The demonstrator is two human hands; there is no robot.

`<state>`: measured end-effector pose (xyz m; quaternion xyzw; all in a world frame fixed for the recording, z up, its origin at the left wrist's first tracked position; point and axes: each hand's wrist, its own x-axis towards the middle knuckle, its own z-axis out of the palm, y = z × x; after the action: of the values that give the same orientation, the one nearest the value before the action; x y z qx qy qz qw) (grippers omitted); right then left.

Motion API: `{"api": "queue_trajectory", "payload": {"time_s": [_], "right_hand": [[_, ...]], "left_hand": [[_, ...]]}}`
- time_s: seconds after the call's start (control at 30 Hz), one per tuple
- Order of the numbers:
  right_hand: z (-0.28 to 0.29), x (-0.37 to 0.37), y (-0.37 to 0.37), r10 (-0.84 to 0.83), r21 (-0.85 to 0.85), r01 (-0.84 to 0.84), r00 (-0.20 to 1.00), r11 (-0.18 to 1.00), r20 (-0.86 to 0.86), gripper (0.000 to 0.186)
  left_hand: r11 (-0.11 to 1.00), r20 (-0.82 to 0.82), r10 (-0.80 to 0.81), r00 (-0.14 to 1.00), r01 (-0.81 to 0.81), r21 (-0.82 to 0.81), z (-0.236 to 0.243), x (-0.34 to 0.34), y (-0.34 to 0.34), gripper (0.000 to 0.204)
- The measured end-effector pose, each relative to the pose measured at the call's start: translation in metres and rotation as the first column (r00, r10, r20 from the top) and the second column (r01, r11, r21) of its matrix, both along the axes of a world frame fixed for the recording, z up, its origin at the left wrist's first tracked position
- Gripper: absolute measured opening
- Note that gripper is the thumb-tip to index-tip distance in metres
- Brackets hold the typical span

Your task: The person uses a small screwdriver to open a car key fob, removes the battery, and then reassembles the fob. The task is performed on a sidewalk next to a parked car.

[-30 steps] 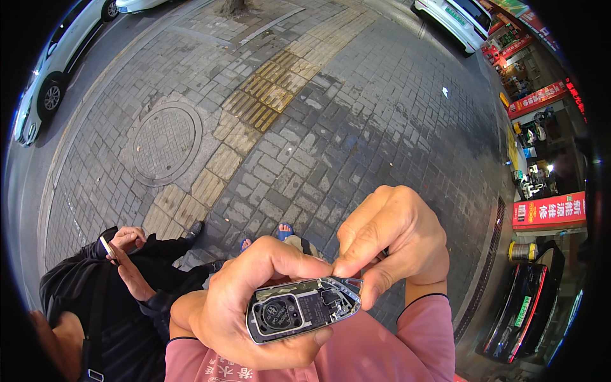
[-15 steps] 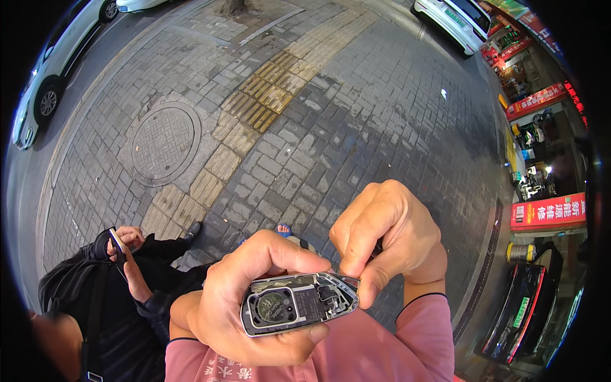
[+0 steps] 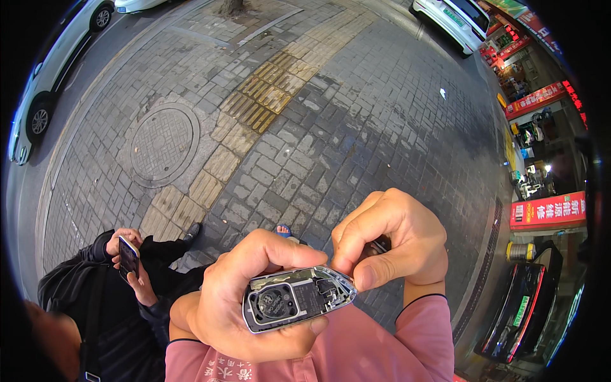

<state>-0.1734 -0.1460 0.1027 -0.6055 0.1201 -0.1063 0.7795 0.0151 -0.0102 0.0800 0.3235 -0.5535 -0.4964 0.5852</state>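
An opened car key fob [image 3: 309,299] lies level in my left hand [image 3: 238,290], with its inside facing up. My left fingers are wrapped round its long edges, the thumb tip showing below and the index finger above. A round battery [image 3: 273,304] sits in the wide end of the fob. At the narrow, pointed end, my right hand [image 3: 394,239] is closed, thumb and index finger close against the silver rim. A small dark, shiny thing [image 3: 380,245] shows inside the curl of the right fingers; its kind is mostly hidden.
Close on my left stands a person in black [image 3: 121,312] with a phone [image 3: 128,256]. Grey paving surrounds a round manhole cover [image 3: 164,145] and yellow tactile tiles [image 3: 264,92]. A dark car [image 3: 515,312] and red-signed shopfronts [image 3: 547,210] line the right; white cars [image 3: 449,25] stand farther off.
My right hand has shifted slightly right and lower, and its curl has loosened, showing more of the dark thing inside. The fob has tilted a little. The person beside me has turned the phone.
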Motion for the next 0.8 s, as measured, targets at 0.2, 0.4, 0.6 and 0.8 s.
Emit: {"api": "queue_trajectory", "payload": {"time_s": [0.2,0.4,0.6,0.8], "right_hand": [[0.002,-0.004,-0.001,0.038,0.088,-0.032,0.997,0.996,-0.064,0.035],[0.009,-0.003,-0.004,0.066,0.083,-0.051,0.981,0.995,-0.183,0.026],[0.019,0.004,-0.010,0.134,0.146,-0.092,0.940,0.985,-0.312,0.019],[0.009,0.009,-0.013,0.161,-0.003,-0.165,0.963,0.986,-0.217,0.016]], "left_hand": [[1.000,0.036,0.004,0.999,-0.004,-0.013,0.003,0.003,-0.006,0.050],[0.999,0.128,0.032,0.991,-0.033,0.005,0.007,0.007,-0.009,0.049],[0.996,0.090,0.074,0.993,-0.079,0.047,0.000,0.007,-0.006,0.048],[0.990,0.236,0.106,0.966,-0.082,-0.110,-0.001,0.017,-0.009,0.048]]}}
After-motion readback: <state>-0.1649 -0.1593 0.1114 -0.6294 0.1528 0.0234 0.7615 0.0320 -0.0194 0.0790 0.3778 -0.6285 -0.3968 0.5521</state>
